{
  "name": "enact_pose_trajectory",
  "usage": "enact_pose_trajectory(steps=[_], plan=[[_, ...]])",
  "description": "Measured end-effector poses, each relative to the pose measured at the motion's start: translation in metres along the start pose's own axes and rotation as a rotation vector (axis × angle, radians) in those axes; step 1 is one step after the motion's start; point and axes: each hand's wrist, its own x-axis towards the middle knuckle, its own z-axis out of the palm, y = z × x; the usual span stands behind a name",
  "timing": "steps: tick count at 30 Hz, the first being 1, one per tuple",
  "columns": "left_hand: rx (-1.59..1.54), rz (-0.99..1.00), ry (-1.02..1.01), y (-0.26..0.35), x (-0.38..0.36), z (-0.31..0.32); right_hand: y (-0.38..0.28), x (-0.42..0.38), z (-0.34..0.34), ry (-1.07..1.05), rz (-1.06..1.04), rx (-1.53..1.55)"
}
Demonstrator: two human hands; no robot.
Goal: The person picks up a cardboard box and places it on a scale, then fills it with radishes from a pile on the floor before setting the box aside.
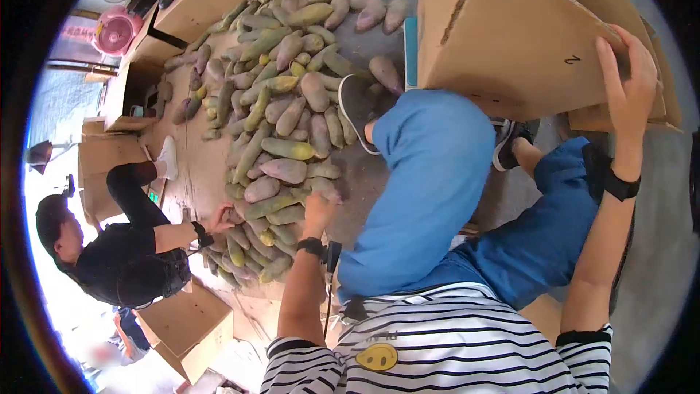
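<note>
My left hand is low over a pile of long, gourd-like vegetables, some green to yellow, others dusky purple. Its fingers are curled round a greyish-purple vegetable at the pile's near edge; the fingertips are partly hidden. On the other side, my right hand grips the upper edge of a large cardboard box, with fingers over the rim. The box stands tilted beside my knee, and most of its inside is hidden from me.
A co-worker in black reaches a hand into the same pile from the left. Open cardboard boxes stand around the left side. A pink fan stands at the back left. Loose vegetables lie near my shoe.
</note>
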Motion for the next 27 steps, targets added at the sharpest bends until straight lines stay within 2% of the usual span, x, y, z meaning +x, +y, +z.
enact_pose_trajectory(steps=[2, 4, 6, 7, 9, 10, 13, 14, 16, 21, 23, 24, 26, 27], plan=[[0.092, -0.029, 0.374, -0.019, 0.01, -0.001, 0.001, -0.001, 0.002, -0.013, 0.038, 0.017], [0.001, -0.031, 0.41, -0.024, 0.019, -0.017, 0.002, -0.003, 0.002, -0.015, 0.047, 0.01], [0.109, -0.197, 0.566, -0.026, 0.034, -0.033, 0.002, -0.004, 0.001, -0.016, 0.058, -0.002], [0.109, -0.197, 0.565, -0.03, 0.044, -0.042, 0.002, -0.004, 0.001, -0.019, 0.071, 0.0], [0.362, -0.118, 0.621, -0.043, 0.064, -0.06, -0.001, -0.003, 0.002, -0.023, 0.084, -0.001], [0.361, -0.118, 0.618, -0.046, 0.071, -0.068, -0.002, -0.003, 0.003, -0.019, 0.094, -0.012], [0.686, -0.052, 0.359, -0.057, 0.087, -0.088, -0.002, -0.002, 0.002, -0.04, 0.117, -0.004], [0.686, -0.049, 0.355, -0.053, 0.087, -0.092, -0.002, -0.001, 0.001, -0.058, 0.13, 0.016], [0.84, -0.066, 0.181, -0.044, 0.087, -0.099, -0.002, -0.002, 0.003, -0.06, 0.136, 0.017], [0.944, -0.071, 0.175, -0.017, 0.079, -0.107, 0.0, -0.004, 0.004, -0.045, 0.131, 0.009], [1.078, -0.125, 0.033, 0.006, 0.067, -0.11, -0.001, -0.003, 0.003, -0.025, 0.123, 0.039], [1.083, -0.122, 0.037, 0.007, 0.063, -0.106, -0.002, -0.004, 0.003, -0.022, 0.129, 0.037], [0.983, -0.135, 0.131, -0.003, 0.049, -0.092, -0.003, -0.003, 0.002, -0.034, 0.13, 0.02], [0.931, -0.07, 0.234, -0.034, 0.048, -0.073, -0.003, -0.003, 0.002, -0.027, 0.141, 0.005]])
